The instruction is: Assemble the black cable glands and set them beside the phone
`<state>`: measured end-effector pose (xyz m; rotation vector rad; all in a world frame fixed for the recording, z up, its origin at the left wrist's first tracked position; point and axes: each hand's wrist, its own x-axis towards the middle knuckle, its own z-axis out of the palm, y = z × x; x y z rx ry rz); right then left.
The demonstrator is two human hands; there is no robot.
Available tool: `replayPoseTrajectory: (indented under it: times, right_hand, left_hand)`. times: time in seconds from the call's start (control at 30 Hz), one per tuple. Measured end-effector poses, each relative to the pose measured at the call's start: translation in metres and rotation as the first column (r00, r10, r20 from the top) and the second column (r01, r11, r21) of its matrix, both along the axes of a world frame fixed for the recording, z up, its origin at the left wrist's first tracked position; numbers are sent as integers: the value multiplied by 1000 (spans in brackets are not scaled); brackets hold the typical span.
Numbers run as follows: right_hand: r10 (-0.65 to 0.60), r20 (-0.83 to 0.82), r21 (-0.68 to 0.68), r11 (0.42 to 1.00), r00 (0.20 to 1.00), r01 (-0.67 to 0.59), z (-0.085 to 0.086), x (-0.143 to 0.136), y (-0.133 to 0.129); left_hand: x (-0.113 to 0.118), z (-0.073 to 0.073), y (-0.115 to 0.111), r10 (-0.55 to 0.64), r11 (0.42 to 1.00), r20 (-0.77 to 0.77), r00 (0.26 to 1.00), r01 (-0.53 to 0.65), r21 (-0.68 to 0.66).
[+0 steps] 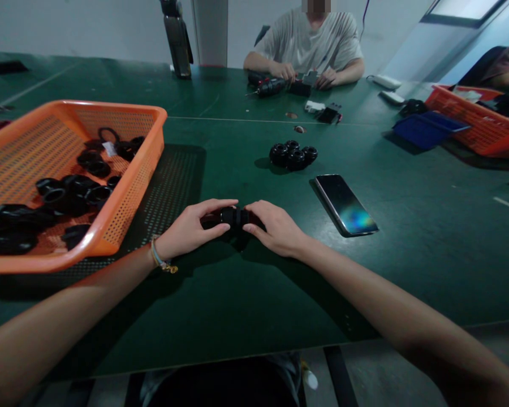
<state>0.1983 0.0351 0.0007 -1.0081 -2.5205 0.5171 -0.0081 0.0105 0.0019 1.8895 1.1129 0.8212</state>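
Note:
Between my two hands is a black fitting (233, 217), round and glossy, held just above or on the green table (254, 305). My left hand (193, 229) grips its left end, thumb in front and fingers behind. On the right end my right hand (275, 226) is closed, with the thumb and fingers pressed round it. The fingers partly hide the fitting, so its full shape does not show. Beyond my hands sits a small cluster of similar black fittings (294, 156).
An orange basket (129, 212) holding several black parts (74, 192) stands at left. A phone (345, 203) lies at right. Across the table a person (309, 45) handles a dark part near a drill (271, 86). A blue tray (428, 130) and another orange basket (470, 127) are far right.

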Motion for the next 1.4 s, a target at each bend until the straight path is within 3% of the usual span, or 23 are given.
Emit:
replayPoseTrajectory:
  times: [0.23,0.4,0.57,0.83,1.03,1.4]
  right_hand:
    - [-23,-13,-32,999,1000,23,0,0,0]
    - [25,-96,141,990,995,-11,-2,1,-2]
    - [113,-103,282,956,988,-79,-4,2,-4]
    - [102,-20,370,925,995,-87,-3,1,-5]
    - [47,63,304,950,997,-64,1,-5,-11]
    - [5,21,64,998,1000,-7,7,-7,-16]
  left_hand:
    - [1,2,0,17,999,1,1000,-17,33]
    - [3,2,-1,70,992,95,993,-59,-115]
    - [4,2,-2,51,979,152,987,-20,-201]
    - [5,0,2,42,986,63,997,-31,-163]
    - [4,-3,0,56,993,28,998,-53,-105]
    - [3,1,-3,38,998,-26,999,-36,59]
